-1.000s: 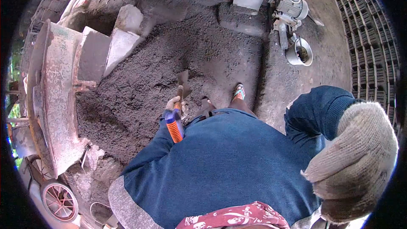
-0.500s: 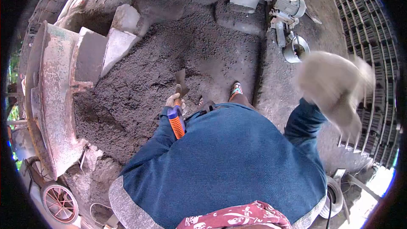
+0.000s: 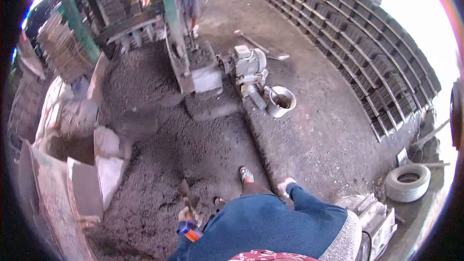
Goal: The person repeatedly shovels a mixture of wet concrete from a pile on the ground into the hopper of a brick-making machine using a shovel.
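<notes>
My left hand (image 3: 185, 214), in a pale glove, is wrapped round the handle of a tool with a flat metal blade (image 3: 187, 193); its purple and orange grip (image 3: 191, 232) lies by my left sleeve. Beneath the blade spreads a bed of dark, loose material (image 3: 145, 203). My right hand (image 3: 285, 184), also gloved, is lowered beside my right thigh. It is small and blurred, and its fingers cannot be made out.
A motor (image 3: 249, 62) stands ahead, with a bucket (image 3: 280, 101) beside it. Racks of dark blocks (image 3: 353, 43) line the right. A tyre (image 3: 407, 182) lies at lower right, a rusty metal trough (image 3: 53, 198) at left. Two people (image 3: 189, 0) are beyond a green frame (image 3: 170, 9).
My right hand has come down from near the camera to my thigh. The view has tilted up and turned right, bringing the people and green frame into sight. My left hand keeps the tool.
</notes>
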